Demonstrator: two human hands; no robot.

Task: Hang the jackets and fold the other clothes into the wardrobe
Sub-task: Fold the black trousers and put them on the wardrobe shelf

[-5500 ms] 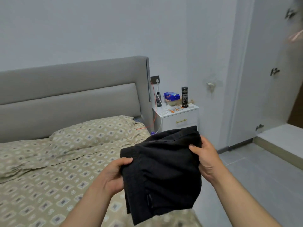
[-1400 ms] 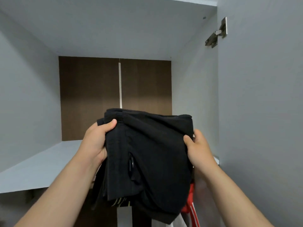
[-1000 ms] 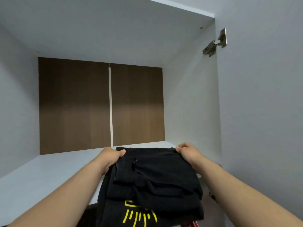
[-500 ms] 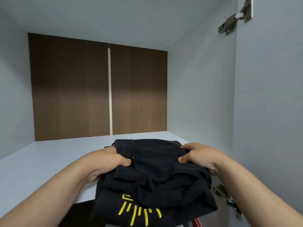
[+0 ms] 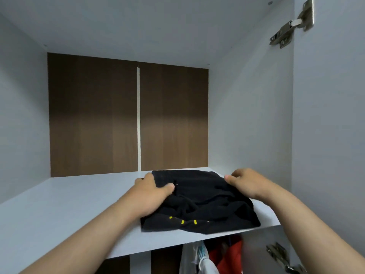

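— One wardrobe [image 5: 246, 115] compartment fills the view?
— Yes. It has pale grey walls and ceiling and a brown wood-grain back panel [image 5: 94, 115] with a pale strip down its middle. The open door [image 5: 331, 125] stands at the right, cut off by the frame edge.
— And underfoot, so to speak?
— A pale grey shelf [image 5: 69, 204], seen from just above its front lip. On its right half, near the right wall, lies a pile of two folded dark clothes.
— Which way does the pile lie?
— Flat, its far edge parallel to the back panel, its near edge reaching the shelf's front lip. On top is a folded black garment [image 5: 203, 186], rumpled toward the front. Beneath it, a black garment with yellow marks [image 5: 189, 224] sticks out at the front. Only a few yellow dashes show, so the print is unreadable. The view is foreshortened, so I cannot tell whether the pile runs longer across or front to back.
— And the hands?
— Two bare forearms reach in from below. The left hand [image 5: 152, 191] grips the top garment's left edge, thumb on top, fingers curled around the edge. The right hand [image 5: 245, 182] grips its far right corner, fingers curled over the cloth.
— Anything smaller?
— Below the shelf hang a red garment [image 5: 229, 252] and a white garment [image 5: 201, 260], mostly hidden, so their kinds are unclear. On the door sit an upper hinge [image 5: 290, 26] and a lower hinge [image 5: 280, 254].
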